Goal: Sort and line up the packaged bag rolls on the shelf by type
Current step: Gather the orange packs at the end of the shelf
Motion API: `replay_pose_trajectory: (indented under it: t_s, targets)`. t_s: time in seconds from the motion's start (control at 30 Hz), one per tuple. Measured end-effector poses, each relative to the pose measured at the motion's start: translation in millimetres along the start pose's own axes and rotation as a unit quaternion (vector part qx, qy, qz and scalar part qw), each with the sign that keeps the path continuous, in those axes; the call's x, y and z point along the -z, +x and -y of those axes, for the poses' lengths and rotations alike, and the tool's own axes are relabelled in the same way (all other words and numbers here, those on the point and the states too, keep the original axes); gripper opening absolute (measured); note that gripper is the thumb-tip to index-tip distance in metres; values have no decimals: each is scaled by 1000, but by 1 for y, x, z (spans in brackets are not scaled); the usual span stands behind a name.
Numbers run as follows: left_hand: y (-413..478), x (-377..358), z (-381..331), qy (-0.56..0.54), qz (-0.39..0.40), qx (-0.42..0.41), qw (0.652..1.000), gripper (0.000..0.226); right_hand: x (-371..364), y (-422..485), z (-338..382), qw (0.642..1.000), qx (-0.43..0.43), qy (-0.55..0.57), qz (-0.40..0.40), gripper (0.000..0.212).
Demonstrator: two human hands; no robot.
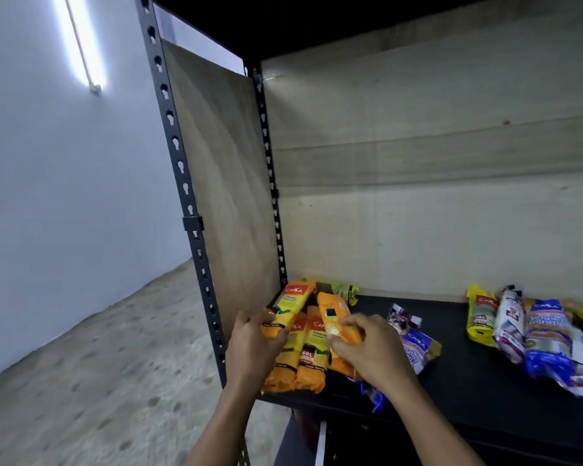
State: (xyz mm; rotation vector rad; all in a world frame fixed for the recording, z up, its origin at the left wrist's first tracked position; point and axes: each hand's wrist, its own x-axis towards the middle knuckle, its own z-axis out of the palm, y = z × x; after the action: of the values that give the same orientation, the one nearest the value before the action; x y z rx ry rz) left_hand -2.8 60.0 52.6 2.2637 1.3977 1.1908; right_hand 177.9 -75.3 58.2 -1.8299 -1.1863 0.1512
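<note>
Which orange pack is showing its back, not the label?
Right pack, held by the right hand: plain orange back with a dark square. The left pack in the left hand and the shelf packs between show red CASA labels.

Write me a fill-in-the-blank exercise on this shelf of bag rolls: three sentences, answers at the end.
1. The left hand grips a roll pack wrapped in ____ plastic.
2. The right hand holds a second pack; the shelf board beneath is ____ in colour.
3. The blue pack lies toward the shelf's ____ end.

Missing words: orange; black; right.
</note>
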Motion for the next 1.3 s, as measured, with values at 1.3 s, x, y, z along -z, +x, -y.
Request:
replay_pose_trajectory:
  t_s: [1.3]
  targets:
    - [-29, -22, -38, -20, 10, -219, 975, 16, 7, -3, 1, 998, 26, -26, -46, 21]
